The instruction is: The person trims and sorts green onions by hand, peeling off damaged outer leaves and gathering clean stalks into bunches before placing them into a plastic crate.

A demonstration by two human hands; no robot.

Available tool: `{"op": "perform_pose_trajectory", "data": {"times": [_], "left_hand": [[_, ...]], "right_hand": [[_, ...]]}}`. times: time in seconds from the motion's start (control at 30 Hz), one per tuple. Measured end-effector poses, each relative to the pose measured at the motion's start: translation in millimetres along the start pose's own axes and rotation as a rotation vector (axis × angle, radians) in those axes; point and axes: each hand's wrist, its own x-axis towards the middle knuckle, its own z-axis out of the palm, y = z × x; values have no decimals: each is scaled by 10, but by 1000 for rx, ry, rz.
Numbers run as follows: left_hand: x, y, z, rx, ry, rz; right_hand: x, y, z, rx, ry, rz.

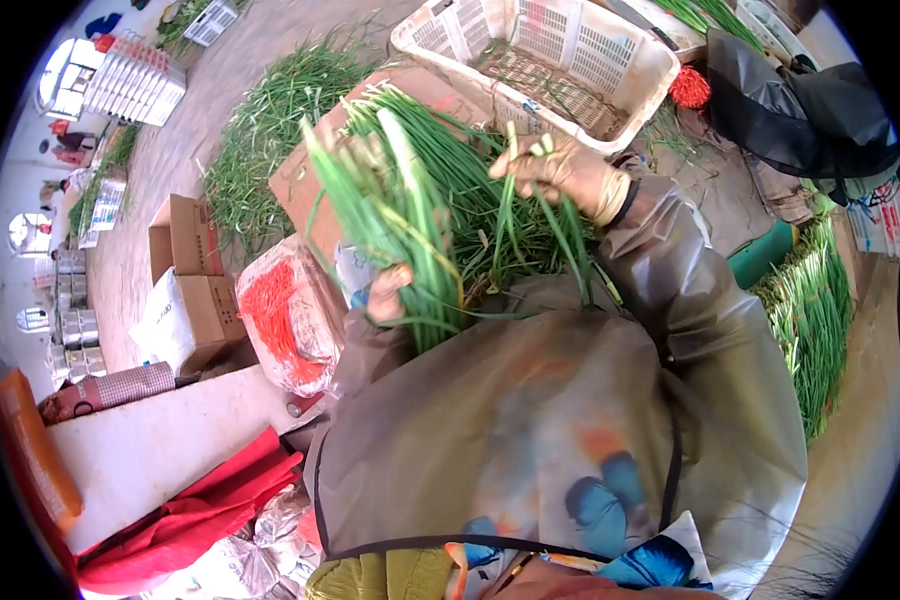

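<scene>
A loose bunch of garlic chives point(395, 190), pale ends upward, is gripped in my left hand point(388, 295) against the front of my apron. The bunch looks slightly blurred. My gloved right hand point(570, 175), farther right and higher, is closed on a few garlic chive stalks point(507, 205), their leaves hanging down. Between and behind my hands, a larger pile of garlic chives point(460, 160) lies on a cardboard sheet point(300, 190). Part of this pile is hidden by the bunch.
A white plastic crate point(530, 100) stands beyond the pile. Loose green leaves point(270, 130) cover the floor at left. Red ties point(275, 310) lie on a wrapped package, near an open cardboard box point(185, 240). Stacked chives point(815, 320) stand at right, below dark bags point(800, 110).
</scene>
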Motion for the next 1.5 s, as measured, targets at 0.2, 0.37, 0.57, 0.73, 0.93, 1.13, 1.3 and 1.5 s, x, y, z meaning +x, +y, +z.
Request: {"op": "perform_pose_trajectory", "data": {"times": [0.2,0.37,0.57,0.73,0.93,1.13,1.3,1.5], "left_hand": [[249,-250,-136,126,-230,-301],[54,-224,-205,-77,-84,-273],[33,-139,-220,-124,-82,-269],[68,-208,-258,-103,-57,-352],[73,-113,171,1,-13,-202],[162,-223,-211,118,-75,-297],[184,-219,-231,117,-109,-294],[173,-159,-116,110,-22,-302]], "right_hand": [[172,261,350,155,49,6],[104,62,-206,509,289,-89],[37,105,-364,-1068,624,83],[225,311,430,105,119,-94],[326,371,426,-147,239,-162],[194,356,556,-460,197,-178],[237,494,482,-533,104,-316],[211,453,571,-529,76,-216]]}}
